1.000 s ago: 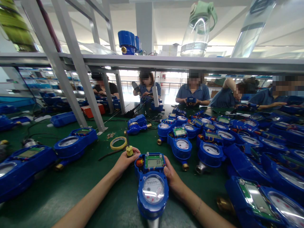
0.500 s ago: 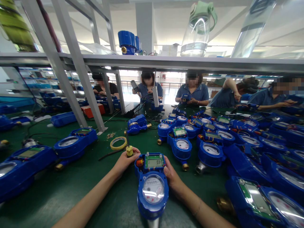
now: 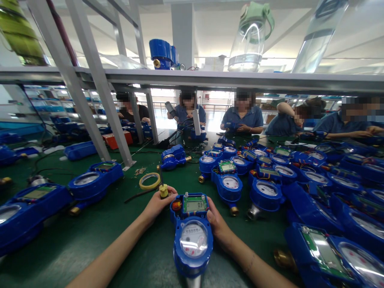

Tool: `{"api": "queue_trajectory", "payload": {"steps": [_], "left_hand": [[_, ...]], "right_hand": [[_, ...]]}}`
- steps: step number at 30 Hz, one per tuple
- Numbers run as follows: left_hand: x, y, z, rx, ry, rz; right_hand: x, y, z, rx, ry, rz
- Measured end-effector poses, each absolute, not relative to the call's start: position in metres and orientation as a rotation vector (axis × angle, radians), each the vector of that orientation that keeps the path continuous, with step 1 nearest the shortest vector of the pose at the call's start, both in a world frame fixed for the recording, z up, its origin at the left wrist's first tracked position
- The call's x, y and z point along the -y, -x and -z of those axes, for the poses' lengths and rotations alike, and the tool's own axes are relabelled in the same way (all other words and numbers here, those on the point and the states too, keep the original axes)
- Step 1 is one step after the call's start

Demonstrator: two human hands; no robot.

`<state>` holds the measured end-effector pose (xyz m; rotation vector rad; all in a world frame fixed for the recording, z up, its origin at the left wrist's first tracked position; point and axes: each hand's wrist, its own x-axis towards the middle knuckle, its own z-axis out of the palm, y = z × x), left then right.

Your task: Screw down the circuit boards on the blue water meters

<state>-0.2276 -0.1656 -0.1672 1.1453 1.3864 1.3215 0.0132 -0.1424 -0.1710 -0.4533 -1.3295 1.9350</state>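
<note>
**Left hand (image 3: pixel 157 205) grips a screwdriver (image 3: pixel 163 191), right hand (image 3: pixel 217 221) braces a water meter (image 3: pixel 192 236)**

At 9 o'clock, two more meters (image 3: pixel 86 180) lie on the green rubber mat (image 3: pixel 90 244), their glossy blue plastic shells rounded around glass dials. Farther out at 11 o'clock sit a roll of yellow tape (image 3: pixel 149 181) and another meter (image 3: pixel 174 157) with a brass end. A co-worker (image 3: pixel 187 110) sits beyond a grey metal shelf (image 3: pixel 210 78), which carries a clear plastic bottle (image 3: pixel 248 42).

The left hand's fingers curl tightly around the screwdriver's stubby yellow handle, its thin dark shaft pointing up toward 12 o'clock. That hand sits just beside the meter's upper left corner, not touching it as far as I can see.

The water meter stands at 6 o'clock, close to the body, its round dial below a small green circuit board whose screen reads 03. The right hand presses against the meter's right side, thumb on the blue housing; its fingers wrap around the edge, partly hidden.

From 1 to 4 o'clock, blue meters crowd the mat in an overlapping heap, with colored wires and brass fittings showing.
</note>
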Motion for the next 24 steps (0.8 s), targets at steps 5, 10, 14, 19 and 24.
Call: {"api": "queue_trajectory", "payload": {"steps": [5, 10, 14, 19, 24], "left_hand": [[0.1664, 0.2272, 0.1661, -1.389, -1.147, -1.32], [0.1662, 0.2268, 0.1661, -1.383, -1.147, -1.322], [0.1658, 0.2272, 0.1676, -1.383, -1.142, -1.32], [0.166, 0.2274, 0.1684, -1.393, -1.133, -1.322], [0.1652, 0.2271, 0.1669, -1.403, -1.121, -1.333]], "right_hand": [[0.1453, -0.0141, 0.1691, 1.322, 0.474, -1.926], [0.1449, -0.0137, 0.167, 1.33, 0.49, -1.917], [0.1444, -0.0135, 0.1676, 1.332, 0.466, -1.924], [0.1469, -0.0142, 0.1665, 1.332, 0.439, -1.941], [0.1469, -0.014, 0.1639, 1.327, 0.477, -1.926]]}}
